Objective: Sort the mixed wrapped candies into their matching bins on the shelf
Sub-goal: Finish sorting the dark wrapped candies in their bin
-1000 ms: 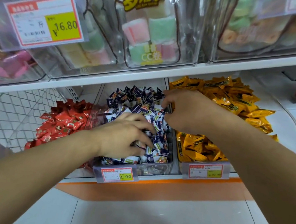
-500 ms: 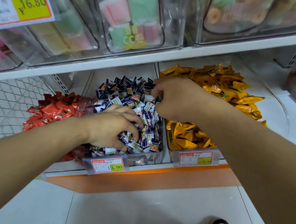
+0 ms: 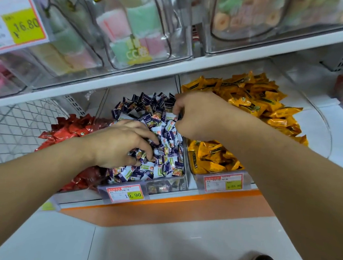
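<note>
Three clear bins stand side by side on the lower shelf. The middle bin is heaped with small purple-and-white wrapped candies. Red wrapped candies fill the bin to its left, and yellow-orange packets the bin to its right. My left hand lies on the purple pile with fingers curled into the candies. My right hand is at the pile's far right side, its fingertips pinching a dark wrapper that it mostly hides.
The upper shelf overhangs the bins and carries clear boxes of pastel sweets with a 16.80 price tag. A 19.90 tag fronts the middle bin. White wire mesh is at the left. An orange strip and pale floor lie below.
Both hands stay in the purple candy bin, shifting only slightly; my left fingers dig a little deeper. The camera view has wobbled up and down.
</note>
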A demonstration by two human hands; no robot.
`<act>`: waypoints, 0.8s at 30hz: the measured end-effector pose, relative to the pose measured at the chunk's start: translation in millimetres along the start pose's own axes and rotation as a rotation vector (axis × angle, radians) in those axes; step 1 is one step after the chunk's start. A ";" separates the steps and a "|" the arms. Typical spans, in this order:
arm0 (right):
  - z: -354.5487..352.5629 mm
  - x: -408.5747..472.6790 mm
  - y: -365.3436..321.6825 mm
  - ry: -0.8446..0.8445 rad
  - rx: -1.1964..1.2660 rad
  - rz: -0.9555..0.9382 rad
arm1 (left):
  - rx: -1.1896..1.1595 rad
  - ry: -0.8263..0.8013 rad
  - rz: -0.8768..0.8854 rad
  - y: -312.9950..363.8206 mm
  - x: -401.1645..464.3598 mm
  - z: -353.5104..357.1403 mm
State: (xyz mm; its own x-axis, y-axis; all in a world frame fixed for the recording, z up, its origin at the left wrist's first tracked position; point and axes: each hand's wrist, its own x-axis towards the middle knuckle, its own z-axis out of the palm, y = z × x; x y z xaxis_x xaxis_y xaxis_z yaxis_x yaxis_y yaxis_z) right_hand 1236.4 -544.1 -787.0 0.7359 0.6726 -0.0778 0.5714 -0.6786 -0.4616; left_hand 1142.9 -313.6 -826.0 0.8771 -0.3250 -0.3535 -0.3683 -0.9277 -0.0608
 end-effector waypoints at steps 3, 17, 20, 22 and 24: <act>0.2 0.4 0.4 0.001 -0.010 -0.003 | -0.022 0.049 -0.028 -2.6 -1.2 2.9; 0.0 -3.3 10.9 0.041 0.115 -0.023 | -0.220 0.328 -0.188 13.4 64.0 -2.4; 1.4 -2.8 12.8 0.046 0.133 -0.014 | -0.190 0.284 -0.238 9.7 66.7 12.4; 1.7 -1.5 13.0 0.043 0.130 0.001 | -0.128 0.288 -0.219 10.6 61.7 9.2; 1.6 -0.9 11.1 0.036 0.144 0.016 | -0.097 0.254 -0.214 8.0 55.1 5.2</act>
State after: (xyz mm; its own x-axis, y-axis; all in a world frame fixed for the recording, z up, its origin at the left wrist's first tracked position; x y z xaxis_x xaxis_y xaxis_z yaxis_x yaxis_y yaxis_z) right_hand 1241.5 -551.8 -793.5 0.7587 0.6491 -0.0561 0.5030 -0.6383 -0.5827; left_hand 1186.7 -337.9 -850.8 0.9846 -0.1449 -0.0974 -0.1470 -0.9890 -0.0152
